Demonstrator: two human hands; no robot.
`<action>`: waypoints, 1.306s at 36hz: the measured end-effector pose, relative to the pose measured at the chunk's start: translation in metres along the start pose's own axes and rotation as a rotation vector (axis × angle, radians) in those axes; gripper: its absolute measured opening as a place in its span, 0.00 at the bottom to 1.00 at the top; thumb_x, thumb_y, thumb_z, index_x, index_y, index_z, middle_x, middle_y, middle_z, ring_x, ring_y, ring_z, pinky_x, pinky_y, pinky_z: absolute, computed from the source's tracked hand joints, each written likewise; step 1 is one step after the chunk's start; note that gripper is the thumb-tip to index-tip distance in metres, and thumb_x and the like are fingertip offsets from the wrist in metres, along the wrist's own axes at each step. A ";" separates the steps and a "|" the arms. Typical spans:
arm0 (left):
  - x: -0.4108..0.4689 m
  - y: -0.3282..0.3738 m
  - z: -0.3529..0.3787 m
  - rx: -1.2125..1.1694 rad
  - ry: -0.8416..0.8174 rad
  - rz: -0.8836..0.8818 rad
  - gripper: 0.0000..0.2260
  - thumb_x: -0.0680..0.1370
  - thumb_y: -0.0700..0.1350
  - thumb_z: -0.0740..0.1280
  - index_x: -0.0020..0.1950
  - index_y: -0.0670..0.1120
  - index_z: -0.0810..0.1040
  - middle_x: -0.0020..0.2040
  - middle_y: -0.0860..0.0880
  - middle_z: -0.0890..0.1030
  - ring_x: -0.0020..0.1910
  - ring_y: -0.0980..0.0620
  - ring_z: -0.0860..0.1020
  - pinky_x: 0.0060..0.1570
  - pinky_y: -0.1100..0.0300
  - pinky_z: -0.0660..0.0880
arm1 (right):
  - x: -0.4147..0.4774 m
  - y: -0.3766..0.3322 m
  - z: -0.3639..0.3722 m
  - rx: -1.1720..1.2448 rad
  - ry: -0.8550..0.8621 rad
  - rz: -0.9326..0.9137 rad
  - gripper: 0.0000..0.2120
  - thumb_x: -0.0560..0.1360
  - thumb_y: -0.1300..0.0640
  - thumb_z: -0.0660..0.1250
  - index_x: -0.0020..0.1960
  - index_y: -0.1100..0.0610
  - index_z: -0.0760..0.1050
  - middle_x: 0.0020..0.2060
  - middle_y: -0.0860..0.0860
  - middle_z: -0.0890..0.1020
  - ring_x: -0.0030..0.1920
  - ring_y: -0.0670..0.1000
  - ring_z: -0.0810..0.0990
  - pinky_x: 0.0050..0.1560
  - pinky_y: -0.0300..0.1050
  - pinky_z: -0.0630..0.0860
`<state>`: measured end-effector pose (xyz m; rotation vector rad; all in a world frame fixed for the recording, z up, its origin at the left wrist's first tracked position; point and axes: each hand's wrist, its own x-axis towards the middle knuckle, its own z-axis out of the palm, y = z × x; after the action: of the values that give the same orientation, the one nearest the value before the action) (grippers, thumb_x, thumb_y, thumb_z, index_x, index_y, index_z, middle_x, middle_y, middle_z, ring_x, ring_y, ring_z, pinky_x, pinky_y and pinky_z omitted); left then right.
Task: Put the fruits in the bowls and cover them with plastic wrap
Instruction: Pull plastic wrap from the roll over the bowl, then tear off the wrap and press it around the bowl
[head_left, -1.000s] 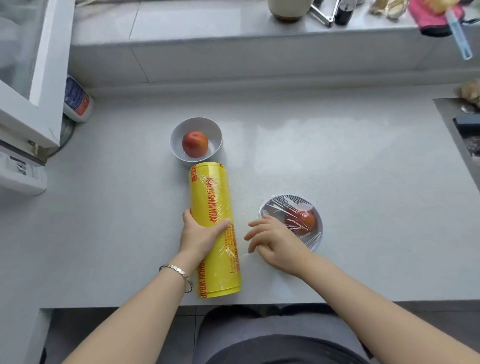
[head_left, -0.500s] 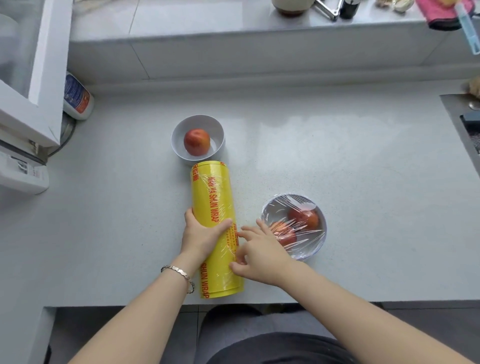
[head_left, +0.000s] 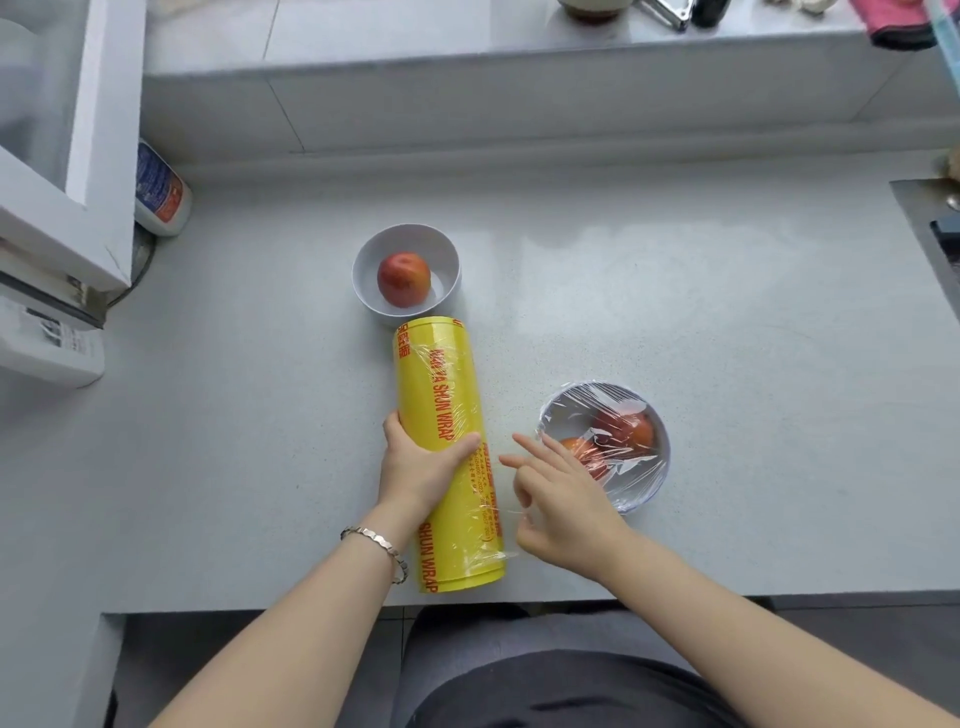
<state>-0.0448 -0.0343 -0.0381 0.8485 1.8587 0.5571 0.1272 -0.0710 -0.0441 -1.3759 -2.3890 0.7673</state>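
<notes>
Left fingers (head_left: 390, 428) clamped round yellow "SHUN WRAP" roll (head_left: 441, 374), right fingers (head_left: 525, 448) loosely apart beside it

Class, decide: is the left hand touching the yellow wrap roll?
Touching. The head view shows the left hand gripping the yellow wrap roll, thumb across its top.

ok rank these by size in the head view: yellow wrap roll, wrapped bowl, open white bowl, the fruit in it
1. yellow wrap roll
2-3. wrapped bowl and open white bowl: the wrapped one looks wider but sits nearer, so unsure
4. red fruit
</notes>
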 end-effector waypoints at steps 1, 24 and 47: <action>0.000 0.000 0.000 0.002 0.000 0.001 0.43 0.66 0.52 0.76 0.73 0.48 0.53 0.63 0.46 0.74 0.54 0.47 0.75 0.55 0.51 0.73 | -0.002 0.000 0.000 0.022 -0.011 0.002 0.17 0.57 0.62 0.66 0.39 0.51 0.61 0.55 0.51 0.82 0.65 0.55 0.74 0.70 0.46 0.58; -0.008 0.004 0.000 -0.025 0.000 -0.013 0.44 0.66 0.53 0.76 0.73 0.50 0.53 0.64 0.46 0.73 0.57 0.44 0.75 0.57 0.48 0.74 | 0.005 -0.008 -0.075 0.288 -0.061 0.505 0.13 0.68 0.61 0.68 0.30 0.50 0.68 0.27 0.43 0.73 0.28 0.39 0.71 0.32 0.27 0.67; 0.024 0.066 -0.059 -0.242 0.747 0.359 0.47 0.60 0.45 0.79 0.72 0.50 0.55 0.69 0.46 0.63 0.70 0.47 0.58 0.61 0.63 0.62 | 0.043 0.004 -0.111 0.367 -0.150 0.560 0.09 0.72 0.62 0.61 0.38 0.50 0.74 0.31 0.48 0.77 0.28 0.48 0.73 0.30 0.39 0.70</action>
<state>-0.0846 0.0260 0.0179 0.8815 2.2310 1.4491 0.1620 0.0012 0.0438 -1.8827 -1.8216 1.4092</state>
